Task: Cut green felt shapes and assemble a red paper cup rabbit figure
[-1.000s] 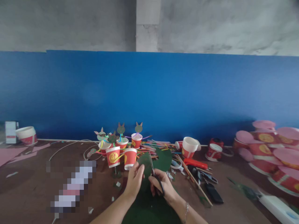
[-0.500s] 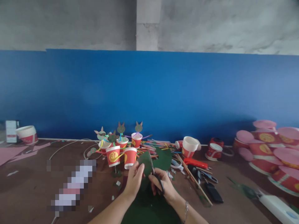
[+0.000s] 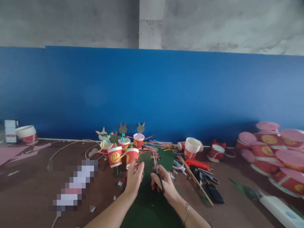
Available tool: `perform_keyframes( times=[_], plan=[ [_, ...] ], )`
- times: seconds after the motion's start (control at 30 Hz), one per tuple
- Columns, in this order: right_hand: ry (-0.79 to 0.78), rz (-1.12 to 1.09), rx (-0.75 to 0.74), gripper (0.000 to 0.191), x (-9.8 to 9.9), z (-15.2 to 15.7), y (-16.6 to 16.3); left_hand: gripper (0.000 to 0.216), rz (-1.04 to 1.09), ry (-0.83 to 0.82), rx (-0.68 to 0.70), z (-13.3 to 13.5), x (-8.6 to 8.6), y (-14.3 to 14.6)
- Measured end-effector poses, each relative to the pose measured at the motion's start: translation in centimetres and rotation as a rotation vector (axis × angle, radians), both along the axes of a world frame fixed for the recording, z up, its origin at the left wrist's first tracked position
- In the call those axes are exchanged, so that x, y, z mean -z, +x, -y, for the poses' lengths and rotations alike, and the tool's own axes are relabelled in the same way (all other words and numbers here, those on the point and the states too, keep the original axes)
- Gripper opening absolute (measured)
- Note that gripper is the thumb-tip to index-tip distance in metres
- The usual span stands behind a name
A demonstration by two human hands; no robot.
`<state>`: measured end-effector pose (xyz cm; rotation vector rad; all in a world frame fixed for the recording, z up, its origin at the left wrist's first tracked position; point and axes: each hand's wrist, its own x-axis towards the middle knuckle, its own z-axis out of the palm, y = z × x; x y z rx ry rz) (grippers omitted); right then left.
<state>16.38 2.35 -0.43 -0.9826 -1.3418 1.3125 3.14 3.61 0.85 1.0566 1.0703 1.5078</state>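
The left hand [image 3: 134, 177] is partly closed, with the thumb and fingers gripping a piece of dark green paper [image 3: 144, 157] held above the bench [image 3: 33, 196]. The right hand [image 3: 167, 183] is curled around the black handle of the scissors [image 3: 156, 169]; the exact seating of each finger cannot be determined. The scissor blades point away from the person and stand slightly apart, immediately to the right of the gripped paper. Whether the blades are in contact with the paper cannot be determined. A silver bracelet [image 3: 187, 212] encircles the right wrist.

A larger dark green sheet [image 3: 150, 212] extends beneath and between the forearms. Beyond the left hand, two upright red cups [image 3: 115, 157] stand side by side in front of cups bearing paper animal heads [image 3: 123, 129]. Coloured sticks [image 3: 163, 145] lie behind the scissors. To the right of the right hand are a wooden stick [image 3: 201, 190], a red-handled tool [image 3: 197, 164] and a black fob [image 3: 215, 193]. Red cups with pink discs [image 3: 291, 156] are stacked at the far right.
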Motion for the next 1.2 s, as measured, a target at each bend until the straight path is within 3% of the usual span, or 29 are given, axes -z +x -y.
perform_keyframes(
  times=[0.2, 0.47, 0.83, 1.2],
  plan=[
    [-0.023, -0.003, 0.028, 0.037, -0.3, 0.1, -0.2, 0.027, -0.022, 0.016, 0.053, -0.1, 0.5, -0.1],
    [-0.036, 0.003, 0.098, 0.037, -0.7, -0.1, -0.1, 0.026, -0.104, 0.047, 0.296, 0.3, 0.1, 0.4],
    [-0.074, -0.01, -0.058, 0.035, -0.5, 0.1, -0.2, 0.029, -0.026, 0.043, 0.143, 0.2, 0.1, 0.1],
    [-0.093, 0.023, -0.094, 0.033, -0.5, 0.2, -0.3, 0.026, -0.109, 0.087, 0.142, 0.5, -0.6, 0.2]
  ],
)
